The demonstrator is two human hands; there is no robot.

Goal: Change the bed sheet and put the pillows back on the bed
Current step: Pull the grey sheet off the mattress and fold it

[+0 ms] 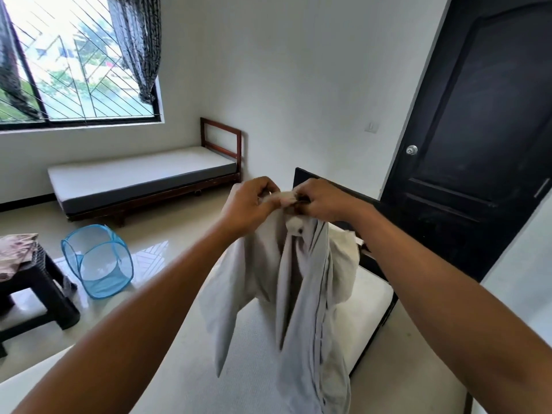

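Note:
A pale grey bed sheet (301, 282) hangs bunched in the air over the bare white mattress (257, 366) of the near bed. My left hand (249, 203) grips its top edge with curled fingers. My right hand (321, 200) pinches the same edge close beside it, the two hands almost touching. The sheet's folds fall down to the mattress. A dark headboard (337, 189) stands behind my hands. No pillows are in view.
A second bed (140, 177) with a bare mattress stands under the window. A blue mesh laundry basket (97, 261) lies on its side on the glossy floor. A dark stool (35, 291) with patterned cloth stands at the left. A black door (478, 138) is shut at the right.

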